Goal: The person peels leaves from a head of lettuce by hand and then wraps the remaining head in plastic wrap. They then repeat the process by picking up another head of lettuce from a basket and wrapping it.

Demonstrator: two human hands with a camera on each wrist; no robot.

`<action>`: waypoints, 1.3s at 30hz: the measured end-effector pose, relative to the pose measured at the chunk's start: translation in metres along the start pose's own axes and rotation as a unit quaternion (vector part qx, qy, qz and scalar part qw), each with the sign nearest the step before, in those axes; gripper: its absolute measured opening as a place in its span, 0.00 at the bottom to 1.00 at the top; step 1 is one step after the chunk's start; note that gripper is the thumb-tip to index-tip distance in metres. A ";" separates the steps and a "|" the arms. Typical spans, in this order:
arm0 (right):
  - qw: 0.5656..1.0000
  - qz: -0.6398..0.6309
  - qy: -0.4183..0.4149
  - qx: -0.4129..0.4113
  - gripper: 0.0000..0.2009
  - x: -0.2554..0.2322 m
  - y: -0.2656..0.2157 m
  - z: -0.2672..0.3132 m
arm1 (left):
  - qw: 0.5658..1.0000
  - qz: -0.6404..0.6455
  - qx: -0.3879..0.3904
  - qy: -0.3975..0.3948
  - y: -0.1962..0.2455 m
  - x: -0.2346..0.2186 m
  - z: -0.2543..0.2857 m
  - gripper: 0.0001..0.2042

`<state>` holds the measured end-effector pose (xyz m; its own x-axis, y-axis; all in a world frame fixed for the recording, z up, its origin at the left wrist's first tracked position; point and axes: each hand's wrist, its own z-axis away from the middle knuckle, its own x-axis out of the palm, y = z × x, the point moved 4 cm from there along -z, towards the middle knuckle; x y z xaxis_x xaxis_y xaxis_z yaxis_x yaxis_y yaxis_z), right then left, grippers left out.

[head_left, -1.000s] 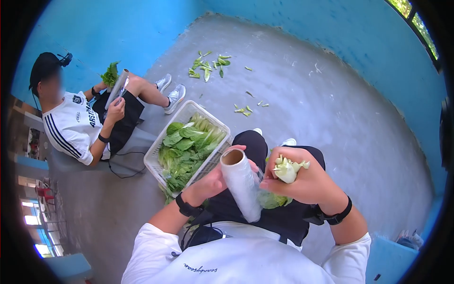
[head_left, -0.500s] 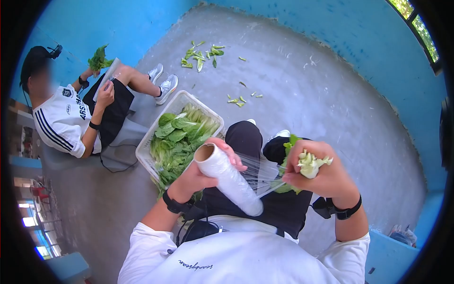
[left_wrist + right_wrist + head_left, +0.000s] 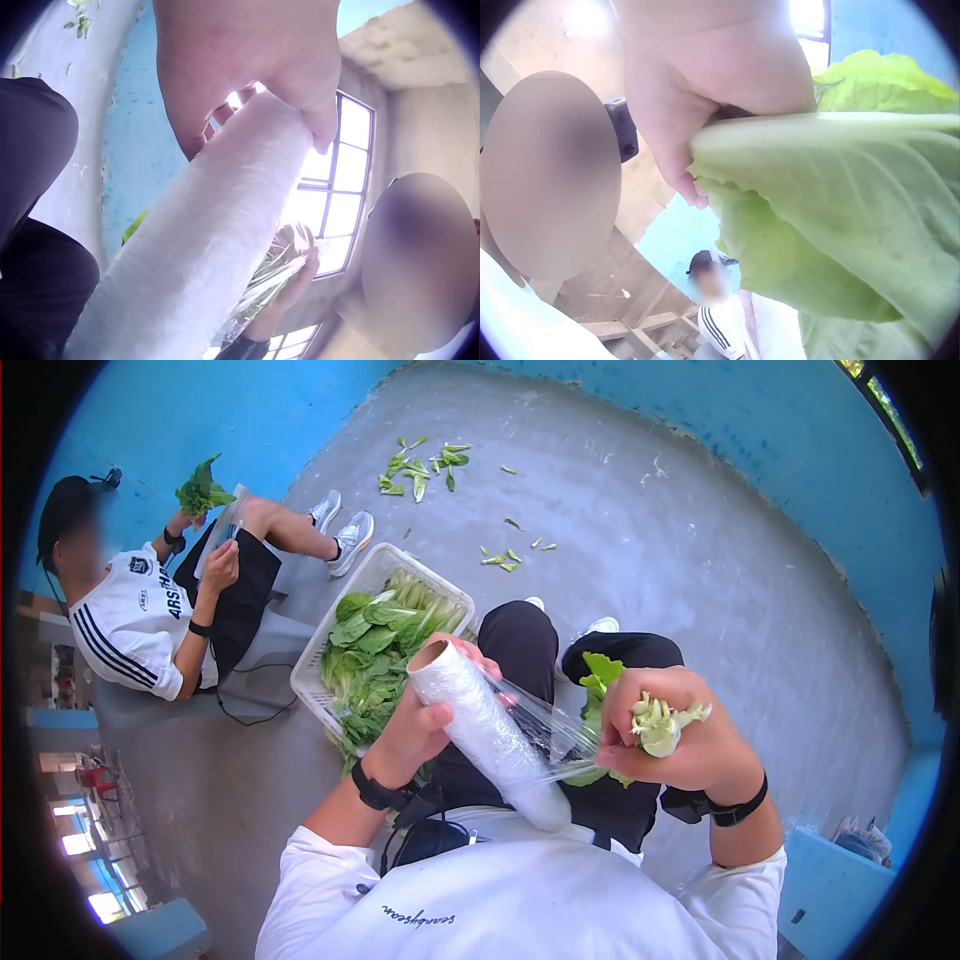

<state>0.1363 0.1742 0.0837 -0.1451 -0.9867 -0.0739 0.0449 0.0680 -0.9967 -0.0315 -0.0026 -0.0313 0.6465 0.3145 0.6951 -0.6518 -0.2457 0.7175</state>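
A roll of clear film [image 3: 490,730] slants across the lap, gripped near its upper end by my left hand [image 3: 415,715], thumb and fingers around it. My right hand [image 3: 690,735] holds a leafy green vegetable [image 3: 658,726], pale cut stems above the fist and leaves below it. A stretched sheet of film [image 3: 550,725] runs from the roll to the right hand's fingers. The left wrist view shows the roll [image 3: 202,217] beneath the left hand [image 3: 247,60]. Broad leaves [image 3: 840,195] spread from the right hand [image 3: 720,82] in the right wrist view.
A white basket [image 3: 313,685] of leafy greens [image 3: 370,650] stands left of the knees. Beyond it a seated person [image 3: 130,610] holds greens [image 3: 203,490] and a film roll [image 3: 220,535]. Leaf scraps [image 3: 420,468] lie on the grey floor [image 3: 720,580].
Film has been drawn out between roll and right hand, which has moved right, away from the roll. The roll has shifted left and tilts more.
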 end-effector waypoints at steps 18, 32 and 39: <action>0.981 -0.003 0.157 0.110 0.14 -0.025 0.021 0.028 | 0.996 0.055 0.067 -0.022 0.007 -0.017 0.002 0.37; 0.974 0.144 0.149 0.095 0.13 -0.003 0.034 0.009 | 0.981 0.070 0.081 0.161 0.023 0.012 -0.003 0.32; 0.967 0.208 0.134 0.052 0.17 0.013 0.043 0.001 | 0.976 0.016 0.115 0.183 0.021 0.036 -0.006 0.32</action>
<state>0.1376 0.1638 0.0398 -0.3440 -0.8019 -0.4885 0.2517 0.4225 -0.8707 -0.0242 0.0093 0.0083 0.4151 0.6000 0.6838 -0.5356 -0.4464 0.7168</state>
